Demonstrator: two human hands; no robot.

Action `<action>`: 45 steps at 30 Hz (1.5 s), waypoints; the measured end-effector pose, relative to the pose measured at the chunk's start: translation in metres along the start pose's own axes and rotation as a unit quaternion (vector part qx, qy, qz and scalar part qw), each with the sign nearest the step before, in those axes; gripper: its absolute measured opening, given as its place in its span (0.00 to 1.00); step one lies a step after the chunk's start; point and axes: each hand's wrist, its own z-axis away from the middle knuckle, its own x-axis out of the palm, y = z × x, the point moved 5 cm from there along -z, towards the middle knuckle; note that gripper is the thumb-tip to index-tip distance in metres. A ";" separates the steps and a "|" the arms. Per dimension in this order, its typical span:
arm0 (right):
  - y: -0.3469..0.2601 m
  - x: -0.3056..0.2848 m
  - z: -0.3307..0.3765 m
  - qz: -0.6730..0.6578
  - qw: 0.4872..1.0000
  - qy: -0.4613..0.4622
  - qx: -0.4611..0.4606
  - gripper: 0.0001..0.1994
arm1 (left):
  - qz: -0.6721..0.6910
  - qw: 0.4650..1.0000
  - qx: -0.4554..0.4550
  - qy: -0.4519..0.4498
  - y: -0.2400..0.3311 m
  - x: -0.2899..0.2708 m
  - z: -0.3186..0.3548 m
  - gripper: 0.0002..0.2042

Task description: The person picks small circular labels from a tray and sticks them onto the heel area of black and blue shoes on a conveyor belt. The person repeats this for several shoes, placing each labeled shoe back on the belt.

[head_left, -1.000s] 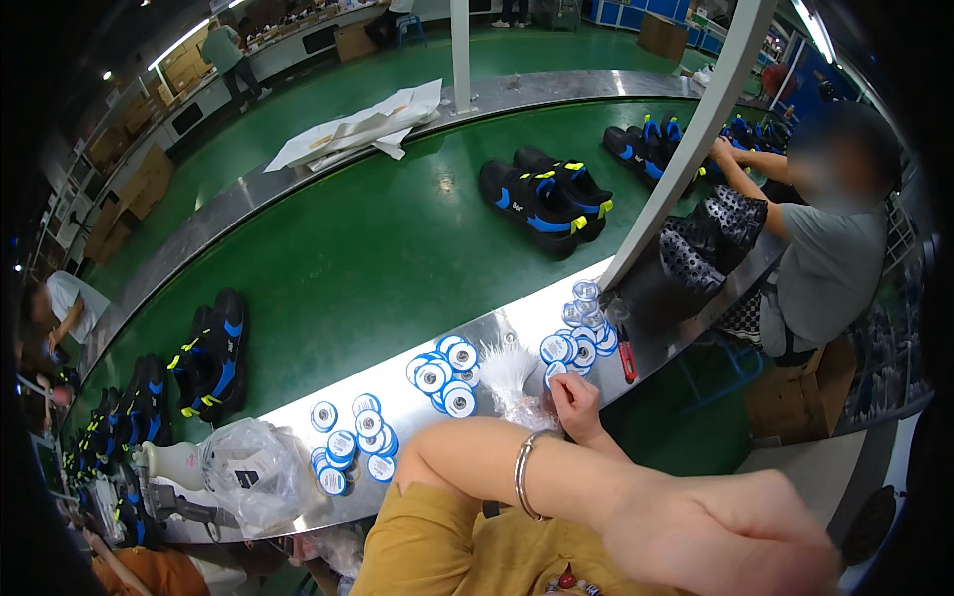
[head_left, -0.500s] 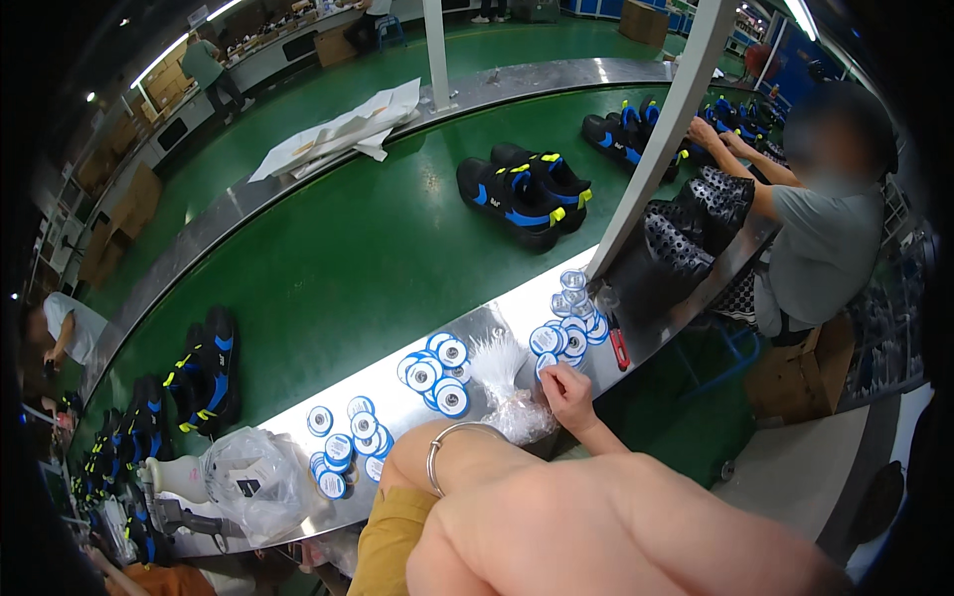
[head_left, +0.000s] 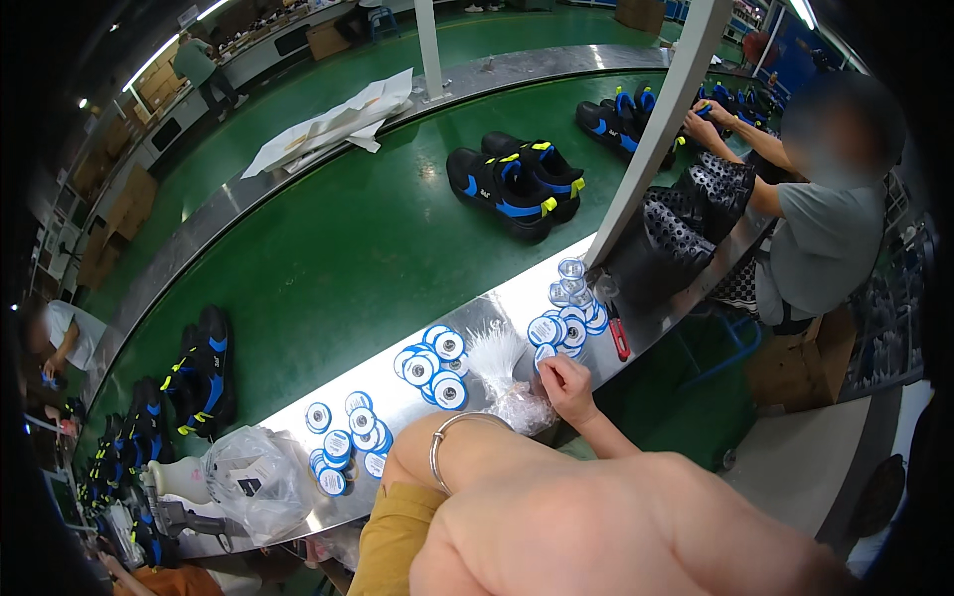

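My right hand is above the near edge of the metal bench, fingers curled, fingertips at the edge of a round blue-and-white tag. Whether something sits inside the fingers is hidden. More such tags lie just beyond it. A bunch of thin white plastic strands in crinkled clear plastic stands beside the hand on its left. My bare left arm, with a metal bangle, fills the lower middle; the left hand shows only in part against mustard cloth, its fingers hidden.
More tags lie in groups along the bench. A red-handled cutter is at its right, a clear plastic bag at its left. Black-and-blue shoes stand on the green belt. A post rises before a co-worker.
The whole view has shifted slightly. My right hand stays curled beside the same tag, with the tag groups unmoved on the bench. The co-worker's hands have shifted over the shoes.
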 end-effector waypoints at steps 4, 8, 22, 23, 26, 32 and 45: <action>-0.001 0.000 -0.001 0.001 1.000 -0.002 -0.005 0.01 | 0.001 1.000 -0.005 0.002 -0.006 0.003 -0.001 0.14; -0.002 0.001 0.000 -0.001 1.000 0.000 -0.008 0.01 | 0.003 1.000 -0.009 0.002 -0.014 0.005 -0.002 0.13; 0.001 0.001 0.001 -0.006 1.000 -0.002 -0.004 0.02 | -0.021 1.000 -0.005 0.005 0.009 -0.004 0.005 0.12; -0.001 0.002 0.000 -0.007 1.000 -0.001 -0.002 0.02 | -0.023 1.000 -0.005 0.004 0.008 -0.003 0.005 0.12; -0.001 0.002 0.000 -0.006 1.000 -0.001 -0.003 0.02 | -0.020 1.000 -0.003 0.000 0.006 0.001 0.004 0.12; -0.001 0.001 0.001 0.004 1.000 -0.012 0.012 0.01 | -0.021 1.000 -0.010 0.001 -0.002 0.002 0.003 0.12; -0.003 0.000 0.000 -0.009 1.000 -0.011 0.007 0.01 | -0.144 0.983 0.105 0.036 0.112 0.008 0.017 0.12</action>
